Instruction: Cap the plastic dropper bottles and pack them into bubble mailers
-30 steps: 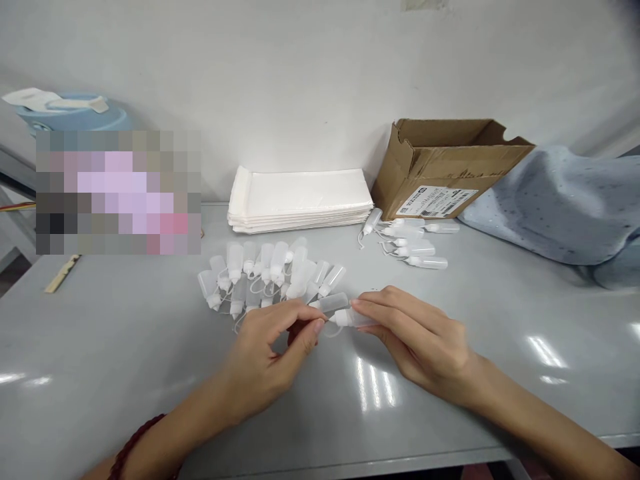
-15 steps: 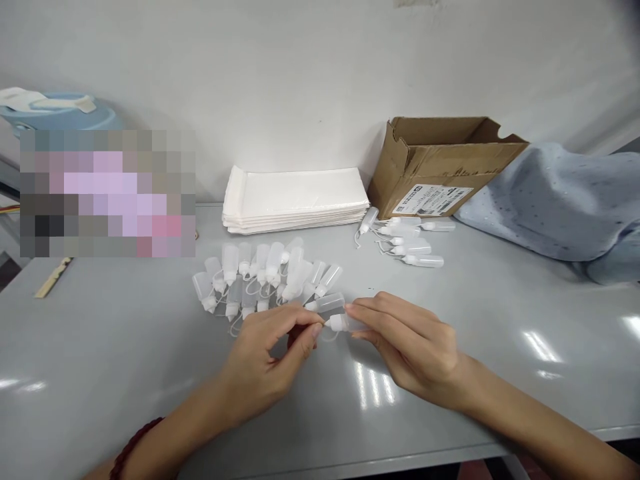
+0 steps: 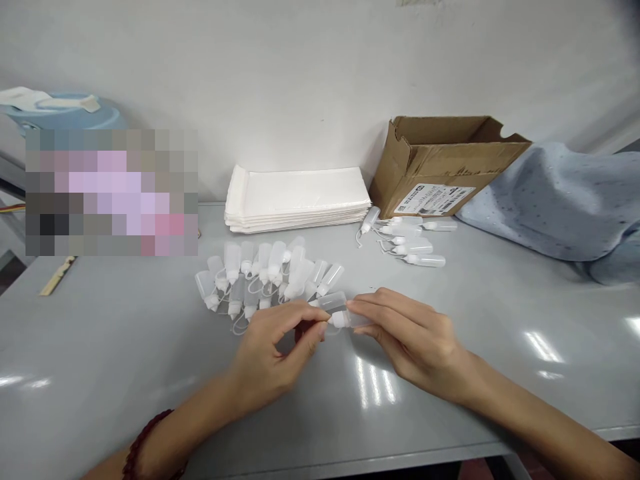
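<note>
Currently gripping one squeeze bottle (image 3: 356,320) between both hands.

Holding the body of the squeeze bottle in the right hand (image 3: 415,333), narrowly, with fingers along the far side and thumb on the near side. Pinching at the nozzle tip with the left hand (image 3: 273,353), thumb and index finger closing to a narrow grip. Having the squeeze bottle lying roughly sideways between the grips, white cap (image 3: 341,320) showing in the gap, rear end hiding under the right fingers. Also showing a thin strap (image 3: 332,332) curving on the near side of the cap. Not telling what, if anything, is sitting inside the left pinch; fingers blocking the view.

Having a loose bottle (image 3: 333,301) lying just beyond the squeeze bottle, and a bottle pile (image 3: 275,261) spreading beyond the left hand. Seeing a smaller bottle group (image 3: 414,247) lying farther off, near the cardboard box (image 3: 445,163). Also seeing white envelopes (image 3: 300,190) stacking left of the cardboard box, grey-blue fabric (image 3: 555,200) bunching to its right, all resting on the grey table (image 3: 500,307). Wearing a dark red bracelet (image 3: 145,443) on the left wrist.
</note>
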`<action>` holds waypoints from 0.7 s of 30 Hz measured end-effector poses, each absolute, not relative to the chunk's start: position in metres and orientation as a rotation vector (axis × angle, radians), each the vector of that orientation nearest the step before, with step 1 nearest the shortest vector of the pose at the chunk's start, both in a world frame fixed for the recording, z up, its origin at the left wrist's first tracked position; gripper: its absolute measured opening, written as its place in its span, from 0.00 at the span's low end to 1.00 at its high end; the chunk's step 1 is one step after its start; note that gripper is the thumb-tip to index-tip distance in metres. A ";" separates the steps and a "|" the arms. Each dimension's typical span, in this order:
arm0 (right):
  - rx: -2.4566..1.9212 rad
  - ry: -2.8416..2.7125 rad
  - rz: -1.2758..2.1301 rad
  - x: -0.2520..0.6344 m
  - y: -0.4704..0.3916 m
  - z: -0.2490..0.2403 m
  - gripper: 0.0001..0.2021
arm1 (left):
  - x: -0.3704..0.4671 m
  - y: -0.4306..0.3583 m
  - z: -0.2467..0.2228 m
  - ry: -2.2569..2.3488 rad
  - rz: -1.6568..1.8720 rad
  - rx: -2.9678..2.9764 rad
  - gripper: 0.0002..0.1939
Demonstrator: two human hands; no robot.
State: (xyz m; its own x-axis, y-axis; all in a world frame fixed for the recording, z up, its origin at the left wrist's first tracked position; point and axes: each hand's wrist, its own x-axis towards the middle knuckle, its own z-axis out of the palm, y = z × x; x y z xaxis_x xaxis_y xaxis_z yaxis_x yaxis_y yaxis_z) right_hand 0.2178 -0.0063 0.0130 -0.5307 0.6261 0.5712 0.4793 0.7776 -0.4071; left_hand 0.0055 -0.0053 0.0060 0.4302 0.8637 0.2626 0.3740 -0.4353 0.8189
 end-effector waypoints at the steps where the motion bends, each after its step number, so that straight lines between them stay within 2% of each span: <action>1: -0.824 -2.232 0.280 0.219 -0.005 0.014 0.12 | 0.005 -0.005 0.006 1.033 0.911 1.989 0.05; 5: -0.844 -2.208 0.306 0.221 -0.001 0.017 0.12 | 0.005 -0.005 0.005 1.019 0.883 1.966 0.11; 12: -0.851 -2.195 0.335 0.224 0.000 0.018 0.13 | 0.004 -0.003 0.006 1.119 0.899 1.943 0.03; 21: -0.829 -2.204 0.348 0.222 -0.001 0.019 0.13 | 0.005 -0.005 0.008 1.122 0.916 1.997 0.05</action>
State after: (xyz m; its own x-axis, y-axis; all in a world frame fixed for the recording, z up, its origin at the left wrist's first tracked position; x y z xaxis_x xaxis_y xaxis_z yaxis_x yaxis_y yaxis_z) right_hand 0.2221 -0.0012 0.0187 -0.5151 0.6568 0.5507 0.4549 0.7540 -0.4738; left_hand 0.0046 -0.0045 0.0076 0.3864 0.8875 0.2510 0.4234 -0.4125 0.8066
